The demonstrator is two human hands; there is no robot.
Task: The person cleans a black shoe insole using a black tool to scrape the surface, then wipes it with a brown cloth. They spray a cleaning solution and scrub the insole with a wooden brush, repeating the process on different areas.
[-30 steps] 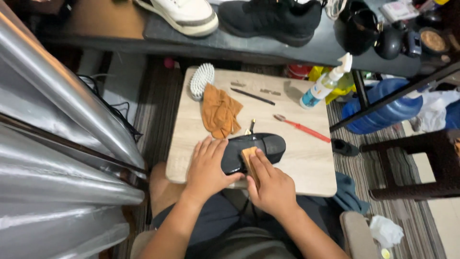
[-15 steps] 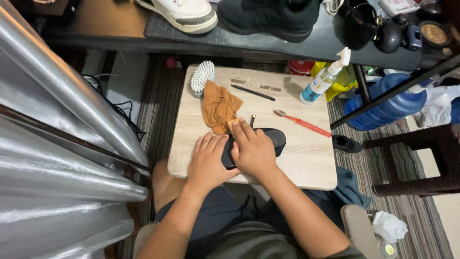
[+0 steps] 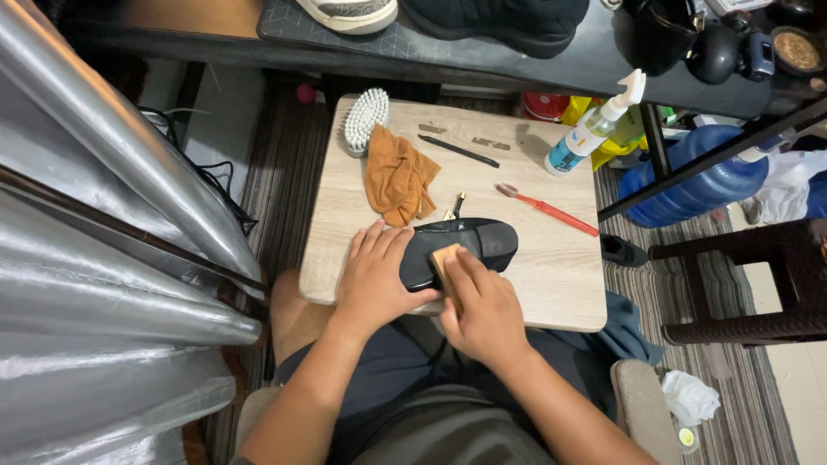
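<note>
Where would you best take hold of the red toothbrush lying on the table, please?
Grip the red toothbrush at mid-handle, from above. It lies flat with bare table on both sides, and its bristle head points toward the orange cloth.
</note>
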